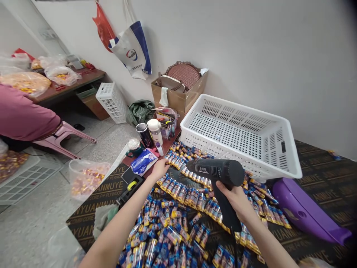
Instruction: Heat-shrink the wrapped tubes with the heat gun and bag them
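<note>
My right hand (237,199) is wrapped round the handle of a black heat gun (214,170), whose nozzle points left over the table. Beneath the nozzle runs a row of small tubes (192,174) with blue and yellow ends. My left hand (161,168) is at the left end of that row, fingers bent together against the tubes; what they hold, if anything, is hidden. A second curved row of tubes (181,193) lies nearer to me. Many loose tubes (164,238) are heaped in front, between my forearms.
A white plastic crate (240,158) stands behind the rows. To the right lies a purple plastic piece (304,212). Left are a tissue pack (143,162), a tape dispenser (129,190), a mug (134,147) and bottles. A seated person (30,115) is at far left.
</note>
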Demonstrator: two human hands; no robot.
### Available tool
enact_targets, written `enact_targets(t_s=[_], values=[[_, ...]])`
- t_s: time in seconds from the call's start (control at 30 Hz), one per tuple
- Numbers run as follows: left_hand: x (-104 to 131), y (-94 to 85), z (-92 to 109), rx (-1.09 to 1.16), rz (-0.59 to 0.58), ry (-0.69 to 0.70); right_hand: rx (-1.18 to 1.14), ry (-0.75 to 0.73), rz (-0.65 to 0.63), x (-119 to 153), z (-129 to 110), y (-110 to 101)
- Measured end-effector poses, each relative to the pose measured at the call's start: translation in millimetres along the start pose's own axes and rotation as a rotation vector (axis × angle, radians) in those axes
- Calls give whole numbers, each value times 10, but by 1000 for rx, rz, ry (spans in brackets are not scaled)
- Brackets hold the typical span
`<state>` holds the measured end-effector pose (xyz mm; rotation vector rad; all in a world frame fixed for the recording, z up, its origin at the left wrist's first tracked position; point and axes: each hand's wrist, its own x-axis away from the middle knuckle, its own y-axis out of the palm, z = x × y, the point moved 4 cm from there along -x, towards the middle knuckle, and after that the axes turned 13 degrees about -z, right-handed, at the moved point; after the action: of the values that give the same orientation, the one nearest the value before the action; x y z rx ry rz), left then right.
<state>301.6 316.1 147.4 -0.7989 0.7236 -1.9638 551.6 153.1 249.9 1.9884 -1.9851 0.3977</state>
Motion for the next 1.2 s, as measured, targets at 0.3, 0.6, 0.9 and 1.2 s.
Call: enact_targets(t_s=[0.3, 0.6, 0.9, 1.2], values=[[-690, 418, 210, -347, 2, -328, 160, 65, 251, 640, 156, -679], [-840, 573, 308, -328, -58, -280, 146, 125, 427, 965, 189, -1084], [-597, 212, 452, -16, 105, -322, -5, 67, 234, 660, 199, -796], [760, -266, 35, 937, 400, -217, -74, 62, 7, 39, -28, -272]])
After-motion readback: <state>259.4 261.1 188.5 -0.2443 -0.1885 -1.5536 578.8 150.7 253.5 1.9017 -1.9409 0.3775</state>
